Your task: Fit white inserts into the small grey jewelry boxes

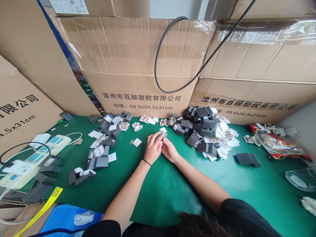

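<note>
Large cardboard cartons (138,65) printed with Chinese text stood along the back of a green table (172,191). A black cable (155,62) looped across them. White power strips (46,146) lay at left, a red snack bag (276,144) at right, and a blue bin (64,217) at lower left.

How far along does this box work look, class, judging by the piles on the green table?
Done, it seems: a heap of closed grey boxes lies right of the hands. In hand: the left hand and right hand together hold one small grey box. Left: open boxes and loose white inserts lie scattered on the green table, so plenty seems to remain.
</note>
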### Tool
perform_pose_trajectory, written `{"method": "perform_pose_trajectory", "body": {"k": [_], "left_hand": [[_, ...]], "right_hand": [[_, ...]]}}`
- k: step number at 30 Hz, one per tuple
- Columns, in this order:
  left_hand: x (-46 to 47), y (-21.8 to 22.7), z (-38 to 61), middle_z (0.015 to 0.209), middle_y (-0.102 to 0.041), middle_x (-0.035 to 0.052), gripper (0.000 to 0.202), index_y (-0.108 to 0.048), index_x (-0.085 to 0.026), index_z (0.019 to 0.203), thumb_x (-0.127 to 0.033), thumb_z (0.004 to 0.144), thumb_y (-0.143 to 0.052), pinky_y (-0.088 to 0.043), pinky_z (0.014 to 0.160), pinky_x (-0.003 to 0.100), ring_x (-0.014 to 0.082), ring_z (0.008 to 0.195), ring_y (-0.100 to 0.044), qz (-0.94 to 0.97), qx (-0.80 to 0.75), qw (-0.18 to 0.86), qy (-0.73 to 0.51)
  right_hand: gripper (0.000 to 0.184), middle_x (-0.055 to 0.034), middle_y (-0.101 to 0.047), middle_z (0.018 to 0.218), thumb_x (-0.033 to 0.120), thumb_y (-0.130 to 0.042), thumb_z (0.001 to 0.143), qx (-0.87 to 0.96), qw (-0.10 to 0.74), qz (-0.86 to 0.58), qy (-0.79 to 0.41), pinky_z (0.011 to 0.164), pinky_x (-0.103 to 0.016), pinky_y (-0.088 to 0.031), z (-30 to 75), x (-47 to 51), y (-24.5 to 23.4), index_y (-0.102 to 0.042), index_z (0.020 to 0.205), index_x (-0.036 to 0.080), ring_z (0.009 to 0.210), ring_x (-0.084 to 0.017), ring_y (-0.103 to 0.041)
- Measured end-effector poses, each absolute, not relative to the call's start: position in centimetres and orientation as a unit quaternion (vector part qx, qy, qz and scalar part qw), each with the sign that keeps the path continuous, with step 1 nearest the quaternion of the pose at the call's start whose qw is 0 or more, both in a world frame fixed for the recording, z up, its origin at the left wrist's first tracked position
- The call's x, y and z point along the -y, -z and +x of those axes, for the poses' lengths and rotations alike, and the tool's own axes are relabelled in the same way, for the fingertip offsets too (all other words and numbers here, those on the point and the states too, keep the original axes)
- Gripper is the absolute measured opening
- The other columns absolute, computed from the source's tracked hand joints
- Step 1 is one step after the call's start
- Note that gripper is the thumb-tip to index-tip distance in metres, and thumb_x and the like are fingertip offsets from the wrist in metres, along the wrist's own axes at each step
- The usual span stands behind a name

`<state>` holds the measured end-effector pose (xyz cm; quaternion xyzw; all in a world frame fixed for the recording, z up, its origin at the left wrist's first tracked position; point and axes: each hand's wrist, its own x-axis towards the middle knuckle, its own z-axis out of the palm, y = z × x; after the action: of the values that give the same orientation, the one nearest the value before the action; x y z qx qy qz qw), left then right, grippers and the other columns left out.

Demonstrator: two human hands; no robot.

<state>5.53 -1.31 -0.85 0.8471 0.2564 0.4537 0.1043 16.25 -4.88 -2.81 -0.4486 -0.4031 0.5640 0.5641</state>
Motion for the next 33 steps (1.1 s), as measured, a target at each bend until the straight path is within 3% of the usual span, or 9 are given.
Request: {"method": "perform_pose_trajectory", "body": {"k": [7, 12, 15, 17, 21, 26, 28, 30, 33], "left_hand": [[0.6, 0.7, 4.9, 0.13, -0.041, 0.0082, 0.016, -0.053, -0.017, 0.099, -0.017, 0.084, -0.051, -0.038, 0.097, 0.033, 0.0193, 0.116, -0.04, 0.843, -0.256, 0.124, -0.456], [1.1, 0.2, 4.8, 0.128, -0.038, 0.0157, 0.031, -0.045, -0.015, 0.109, -0.013, 0.079, -0.055, -0.039, 0.093, 0.039, 0.0243, 0.116, -0.04, 0.775, -0.263, 0.019, -0.574], [1.4, 0.3, 5.3, 0.124, -0.04, 0.0151, 0.035, -0.046, -0.017, 0.114, -0.017, 0.08, -0.053, -0.041, 0.09, 0.042, 0.0265, 0.112, -0.043, 0.816, -0.279, -0.015, -0.506], [1.7, 0.5, 5.7, 0.122, -0.044, 0.0131, 0.034, -0.049, -0.018, 0.114, -0.019, 0.081, -0.053, -0.042, 0.088, 0.04, 0.0249, 0.108, -0.045, 0.858, -0.272, -0.015, -0.435], [2.2, 0.6, 6.2, 0.12, -0.045, 0.0147, 0.028, -0.049, -0.014, 0.107, -0.018, 0.08, -0.054, -0.042, 0.091, 0.038, 0.0239, 0.109, -0.044, 0.839, -0.259, -0.006, -0.478], [1.9, 0.3, 5.7, 0.118, -0.044, 0.0144, 0.035, -0.047, -0.015, 0.108, -0.016, 0.076, -0.059, -0.041, 0.093, 0.037, 0.0232, 0.112, -0.043, 0.797, -0.249, 0.049, -0.548], [1.0, 0.4, 5.3, 0.117, -0.044, 0.0149, 0.039, -0.044, -0.015, 0.111, -0.019, 0.075, -0.061, -0.043, 0.09, 0.037, 0.0231, 0.111, -0.045, 0.717, -0.29, 0.153, -0.616], [-0.2, 0.5, 4.8, 0.113, -0.048, 0.0132, 0.037, -0.042, -0.017, 0.112, -0.024, 0.079, -0.058, -0.046, 0.086, 0.036, 0.0212, 0.105, -0.05, 0.582, -0.342, 0.376, -0.634], [-2.2, 0.5, 4.1, 0.107, -0.052, 0.0074, 0.024, -0.046, -0.017, 0.105, -0.029, 0.085, -0.051, -0.045, 0.089, 0.042, 0.0175, 0.095, -0.056, 0.279, -0.306, 0.723, -0.553]], "right_hand": [[0.073, -0.0068, -0.04, 0.11, 0.064, -0.024, 0.084, 0.342, 0.57, -0.424, -0.615, 0.09, -0.003, -0.041, 15.7, 5.2, 2.6, -0.025, 0.135, 0.01, 0.1, 0.007, -0.04], [0.054, -0.0048, -0.028, 0.123, 0.044, -0.016, 0.091, 0.311, 0.565, -0.333, -0.688, 0.094, -0.01, -0.043, 15.8, 5.4, 2.1, -0.016, 0.138, 0.017, 0.109, 0.004, -0.039], [0.054, -0.0043, -0.025, 0.126, 0.039, -0.011, 0.091, 0.228, 0.579, -0.298, -0.724, 0.094, -0.011, -0.044, 16.2, 5.2, 1.5, -0.009, 0.141, 0.02, 0.108, 0.004, -0.04], [0.055, -0.005, -0.028, 0.123, 0.039, -0.012, 0.092, 0.192, 0.586, -0.298, -0.729, 0.095, -0.008, -0.043, 16.5, 5.1, 1.2, -0.009, 0.142, 0.018, 0.105, 0.006, -0.04], [0.054, -0.0046, -0.035, 0.116, 0.043, -0.01, 0.093, 0.226, 0.584, -0.307, -0.717, 0.095, -0.003, -0.042, 16.8, 4.9, 1.3, -0.018, 0.139, 0.015, 0.099, 0.009, -0.041], [0.057, -0.0087, -0.032, 0.12, 0.041, -0.011, 0.092, 0.302, 0.562, -0.394, -0.661, 0.095, -0.011, -0.044, 17.1, 4.4, 2.4, -0.013, 0.138, 0.009, 0.097, 0.007, -0.043], [0.059, -0.0094, -0.029, 0.122, 0.046, -0.012, 0.091, 0.385, 0.55, -0.485, -0.56, 0.097, -0.016, -0.043, 17.6, 4.2, 2.7, -0.016, 0.137, 0.008, 0.099, 0.005, -0.042], [0.061, -0.0082, -0.028, 0.123, 0.05, -0.015, 0.09, 0.448, 0.541, -0.563, -0.435, 0.106, -0.02, -0.038, 18.4, 3.9, 3.0, -0.026, 0.134, 0.009, 0.106, 0.003, -0.039], [0.059, -0.0054, -0.025, 0.126, 0.048, -0.028, 0.086, 0.502, 0.516, -0.611, -0.329, 0.122, -0.025, -0.017, 19.6, 3.2, 3.5, -0.042, 0.129, 0.011, 0.122, -0.001, -0.025]]}}
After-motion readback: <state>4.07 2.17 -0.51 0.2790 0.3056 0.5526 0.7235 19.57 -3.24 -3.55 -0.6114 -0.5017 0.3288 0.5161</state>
